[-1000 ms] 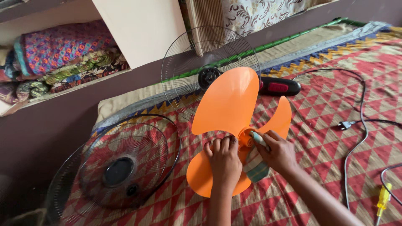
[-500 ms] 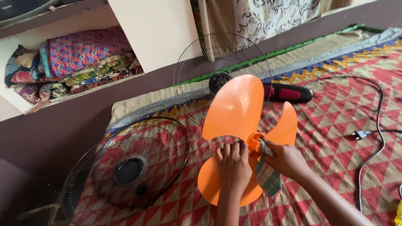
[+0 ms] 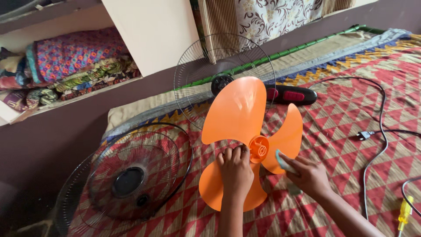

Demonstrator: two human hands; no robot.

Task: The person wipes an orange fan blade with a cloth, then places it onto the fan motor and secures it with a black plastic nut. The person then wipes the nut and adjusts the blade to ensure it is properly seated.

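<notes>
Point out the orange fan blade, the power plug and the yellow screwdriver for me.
orange fan blade (image 3: 239, 109), head view, middle of the upper blade.
power plug (image 3: 364, 135), head view, the plug body at the cord's end.
yellow screwdriver (image 3: 404, 212), head view, the yellow handle.

I see my left hand (image 3: 236, 169) pressed flat on the orange fan blade (image 3: 245, 131) in the middle of the frame, fingers near its hub. My right hand (image 3: 307, 175) presses a small cloth (image 3: 284, 163) against the right-hand blade. A wire fan guard (image 3: 131, 175) lies lower left on the patterned mat (image 3: 351, 114); a yellow screwdriver (image 3: 404, 211) sits at the lower right edge.
</notes>
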